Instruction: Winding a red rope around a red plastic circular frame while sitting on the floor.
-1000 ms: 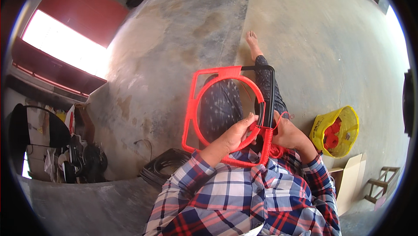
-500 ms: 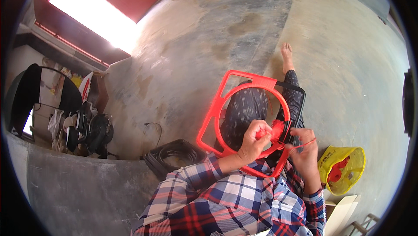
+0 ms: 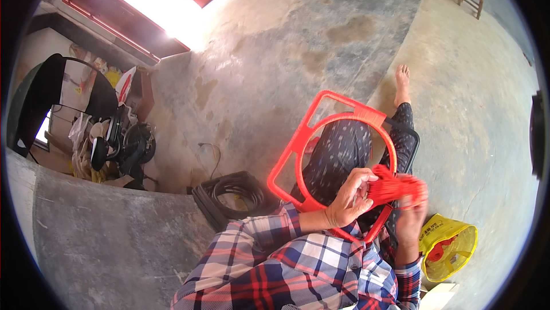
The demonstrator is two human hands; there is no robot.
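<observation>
A square frame (image 3: 282,164) with a round ring inside it rests over my lap, tilted. Most of it is wound in red yarn, while a bare black bar (image 3: 413,144) shows on its right side. My left hand (image 3: 345,200) is closed at the ring's lower right, its fingers and thumb on the left end of a loose bundle of red yarn (image 3: 392,188). My right hand (image 3: 411,215), smeared by motion, grips the bundle's right end. The bundle stretches between both hands across the ring and hides part of it.
A yellow basket (image 3: 467,253) with red yarn inside stands on the floor by my right arm. On the left lie a coil of black strip (image 3: 226,198) and a cluttered heap (image 3: 117,144). A wooden stool (image 3: 471,0) stands far right.
The yarn bundle, bunched by my left hand before, is now drawn out rightward between both hands. My right hand has gone from a thin strand to the bundle. The whole view has shifted slightly.
</observation>
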